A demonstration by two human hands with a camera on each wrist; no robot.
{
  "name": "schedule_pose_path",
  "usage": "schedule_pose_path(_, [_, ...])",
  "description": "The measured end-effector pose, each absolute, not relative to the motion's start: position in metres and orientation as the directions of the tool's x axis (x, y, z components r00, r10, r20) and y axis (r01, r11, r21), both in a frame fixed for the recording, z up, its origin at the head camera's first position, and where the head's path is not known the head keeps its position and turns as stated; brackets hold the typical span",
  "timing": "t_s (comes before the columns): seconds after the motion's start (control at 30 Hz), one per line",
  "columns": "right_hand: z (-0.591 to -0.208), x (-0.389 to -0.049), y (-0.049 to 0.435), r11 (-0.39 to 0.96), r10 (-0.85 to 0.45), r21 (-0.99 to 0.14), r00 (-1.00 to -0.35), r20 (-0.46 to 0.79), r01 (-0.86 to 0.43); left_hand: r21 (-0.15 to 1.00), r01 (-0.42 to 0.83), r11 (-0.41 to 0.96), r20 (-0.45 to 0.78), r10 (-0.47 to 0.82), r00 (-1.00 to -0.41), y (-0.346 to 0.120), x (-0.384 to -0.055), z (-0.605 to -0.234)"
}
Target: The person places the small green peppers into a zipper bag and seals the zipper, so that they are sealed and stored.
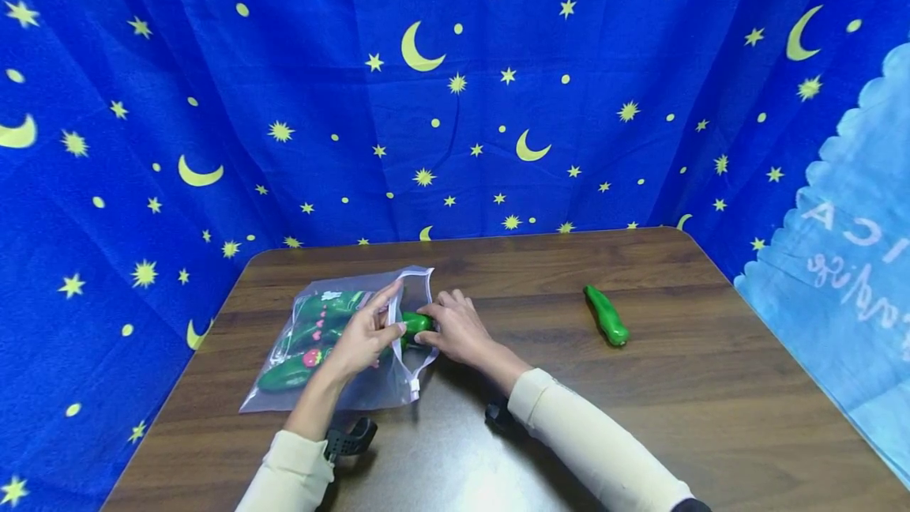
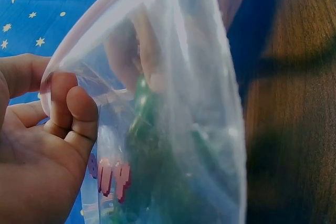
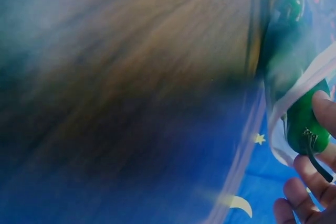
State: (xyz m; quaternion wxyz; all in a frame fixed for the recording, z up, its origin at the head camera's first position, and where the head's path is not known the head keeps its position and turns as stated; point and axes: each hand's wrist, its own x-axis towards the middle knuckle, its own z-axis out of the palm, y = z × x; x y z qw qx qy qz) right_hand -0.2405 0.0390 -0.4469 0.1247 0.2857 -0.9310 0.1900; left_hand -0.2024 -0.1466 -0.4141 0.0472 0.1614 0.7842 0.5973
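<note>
A clear zip bag (image 1: 377, 395) with a pink-white zip edge lies on the left half of the table, holding several long green peppers (image 1: 291, 372). My left hand (image 1: 359, 342) pinches the near edge of its mouth, thumb and fingers on the zip strip; the left wrist view shows the fingers (image 2: 81, 103) bent over that edge. In my right hand (image 1: 460, 330) is another green pepper (image 3: 304, 124), gripped at its stem end between thumb and fingers. This pepper lies partly inside the bag's mouth, its dark curved stem pointing out. Farther right, one green pepper (image 1: 607, 316) rests alone.
The brown wooden table (image 1: 682, 385) extends to the right and in front of the hands. A blue curtain (image 1: 455, 125) with yellow moons and stars stands behind and beside it. A light blue cloth panel (image 1: 853, 227) hangs at the right.
</note>
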Motion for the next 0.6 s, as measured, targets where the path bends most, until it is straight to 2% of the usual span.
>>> schedule_pose_path(0.37, [-0.451, -0.240, 0.036, 0.783, -0.493, -0.192, -0.778, 0.389, -0.592, 0.949, 0.172, 0.263, 0.095, 0.282, -0.955, -0.149, -0.202, -0.412])
schedule_pose_path(0.6, [-0.449, -0.235, 0.050, 0.738, -0.489, -0.252, -0.754, 0.439, -0.626, 0.955, 0.174, 0.242, 0.103, 0.277, -0.955, -0.150, -0.203, -0.413])
